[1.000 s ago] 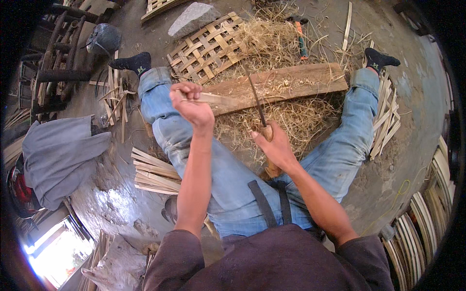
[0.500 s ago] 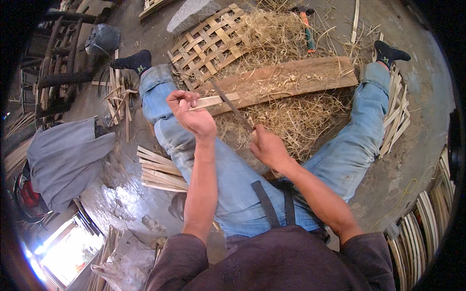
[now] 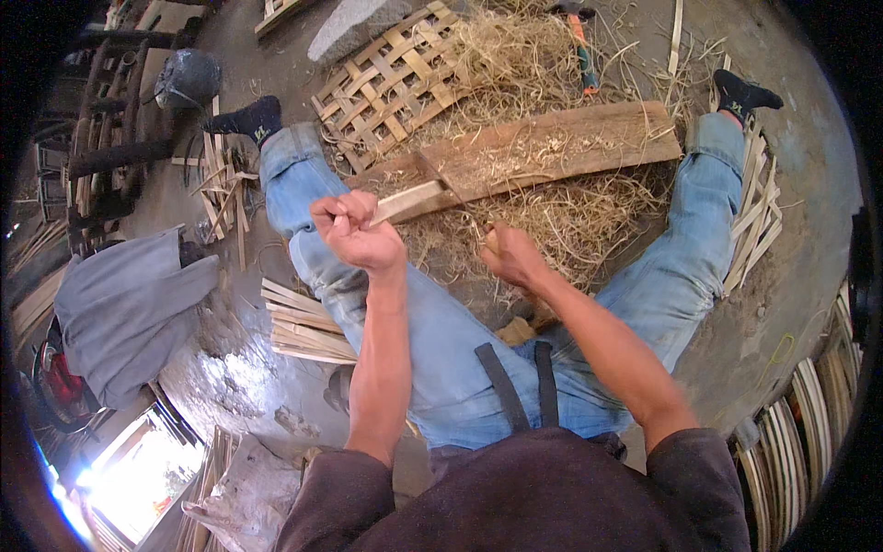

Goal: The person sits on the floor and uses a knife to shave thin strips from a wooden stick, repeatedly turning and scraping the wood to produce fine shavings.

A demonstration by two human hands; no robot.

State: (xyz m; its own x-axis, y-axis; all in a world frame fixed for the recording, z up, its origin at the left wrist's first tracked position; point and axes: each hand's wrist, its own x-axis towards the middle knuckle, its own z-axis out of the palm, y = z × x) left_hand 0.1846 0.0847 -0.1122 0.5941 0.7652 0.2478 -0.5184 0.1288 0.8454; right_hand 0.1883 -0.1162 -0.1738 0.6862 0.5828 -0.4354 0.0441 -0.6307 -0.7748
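My left hand (image 3: 357,232) is closed round one end of a pale bamboo strip (image 3: 410,201), whose other end points right toward the plank. My right hand (image 3: 515,258) is wrapped round the handle of a knife. The thin dark knife blade (image 3: 452,187) slants up and left, crossing the strip near its far end. Just beyond both hands lies a long brown wooden plank (image 3: 570,143), with shavings scattered on it. Curly bamboo shavings (image 3: 589,221) are heaped below the plank, between my outstretched legs.
A woven bamboo panel (image 3: 386,78) lies past the plank, beside more shavings and a tool with an orange and green handle (image 3: 582,57). Bundles of split strips (image 3: 308,319) rest beside my left leg; others (image 3: 756,216) lie outside my right leg. A grey stone (image 3: 354,28) sits farther off.
My right hand has shifted slightly right, and the knife blade with it, staying across the strip's far end. My left hand has dropped slightly, still gripping the strip.
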